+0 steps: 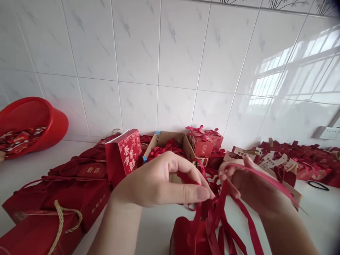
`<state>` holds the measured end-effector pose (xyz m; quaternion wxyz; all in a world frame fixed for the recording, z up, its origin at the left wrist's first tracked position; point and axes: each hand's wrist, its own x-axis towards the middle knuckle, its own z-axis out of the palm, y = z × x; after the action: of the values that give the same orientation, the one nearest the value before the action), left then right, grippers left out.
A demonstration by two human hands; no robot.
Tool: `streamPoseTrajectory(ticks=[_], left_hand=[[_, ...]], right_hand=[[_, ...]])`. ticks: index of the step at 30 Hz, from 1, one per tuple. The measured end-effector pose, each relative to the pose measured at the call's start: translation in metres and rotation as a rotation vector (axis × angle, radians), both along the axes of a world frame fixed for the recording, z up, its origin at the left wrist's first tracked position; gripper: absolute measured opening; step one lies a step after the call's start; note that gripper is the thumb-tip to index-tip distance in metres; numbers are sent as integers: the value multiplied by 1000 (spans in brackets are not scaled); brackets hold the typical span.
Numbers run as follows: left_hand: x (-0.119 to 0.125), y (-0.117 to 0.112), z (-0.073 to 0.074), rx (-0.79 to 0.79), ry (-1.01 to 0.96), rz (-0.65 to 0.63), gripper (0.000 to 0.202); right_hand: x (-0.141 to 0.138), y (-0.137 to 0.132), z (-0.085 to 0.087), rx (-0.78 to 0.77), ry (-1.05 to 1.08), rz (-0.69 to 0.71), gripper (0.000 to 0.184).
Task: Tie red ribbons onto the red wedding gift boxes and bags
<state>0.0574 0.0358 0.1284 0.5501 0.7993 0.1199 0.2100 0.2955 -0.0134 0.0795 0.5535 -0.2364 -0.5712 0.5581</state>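
Several red ribbons [220, 212] hang down in a loose bunch between my hands. My left hand [170, 184] pinches the bunch near its top between thumb and fingertips. My right hand [249, 180], fingers curled, has hold of one strand, whose end trails over the hand to the right. Below the ribbons, at the bottom edge, sits a red box [183, 237], partly covered by the strands. Behind my left hand stands an open cardboard box [187, 141] filled with more red ribbon.
Red gift boxes [92, 191] crowd the left side, one with a rope handle. A red tub [57, 120] of wrapped sweets lies tipped at far left. Bow-topped boxes [203, 143] are stacked by the tiled wall. Printed tags [276, 163] and a black hair tie [318, 186] lie right.
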Motion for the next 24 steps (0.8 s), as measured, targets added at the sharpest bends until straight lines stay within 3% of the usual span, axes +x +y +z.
streamPoseTrajectory(ticks=[4,8,11,15,17,20,24], left_hand=[[2,8,-1,-97,-5,-96,21],[0,14,1,-38,-66,-18,29],[-3,16,0,21,-167,36,34],[-5,18,-3,45,-240,123,39],[-5,19,-3,58,-253,175,45],[-4,18,-3,87,-258,279,46],[0,16,-4,111,-284,442,24]], right_hand=[[-10,-4,10,70,-138,-270,39],[-23,-11,23,30,-412,-610,31],[-27,-11,29,51,-510,-659,32],[-26,-6,28,146,-429,-807,22],[-26,-2,25,163,-389,-798,20],[-24,4,19,200,-352,-672,20],[-24,11,14,226,-265,-569,16]])
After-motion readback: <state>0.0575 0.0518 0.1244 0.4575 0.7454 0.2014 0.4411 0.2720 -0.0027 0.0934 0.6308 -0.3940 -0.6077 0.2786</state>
